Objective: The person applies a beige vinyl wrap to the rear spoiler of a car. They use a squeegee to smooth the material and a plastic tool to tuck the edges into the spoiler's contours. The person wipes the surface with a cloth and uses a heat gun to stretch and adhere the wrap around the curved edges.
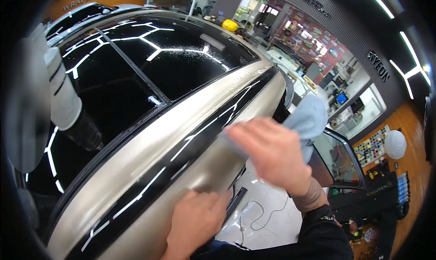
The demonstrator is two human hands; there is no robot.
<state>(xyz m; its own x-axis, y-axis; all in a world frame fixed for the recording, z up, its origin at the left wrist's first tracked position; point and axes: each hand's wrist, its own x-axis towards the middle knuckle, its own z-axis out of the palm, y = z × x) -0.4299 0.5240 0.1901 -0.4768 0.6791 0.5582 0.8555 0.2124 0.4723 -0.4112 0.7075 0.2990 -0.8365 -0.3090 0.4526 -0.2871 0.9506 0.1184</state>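
Satin beige wrap film (pixel 206 169) covers the car's roof edge below a glossy black strip (pixel 195 139). My right hand (pixel 277 155) is over this beige surface, smeared by motion. Its fingers are closed on a flat grey-blue squeegee (pixel 235 144), blurred, against or just above the film. Lower down, my left hand (pixel 197 219) is closed, knuckles up, at the outer edge of the beige panel. Whatever its fingers hold is hidden under the palm. A second beige band (pixel 136 144) runs between the black strip and the dark glass roof (pixel 150 55).
A white thing with a black nozzle-like end (pixel 68 92) looms close at left. Light blue fabric (pixel 309 117) is beyond my right hand, near an open car door (pixel 338 157). A cable (pixel 261 214) lies on the pale floor. Another car (pixel 81 19) stands behind.
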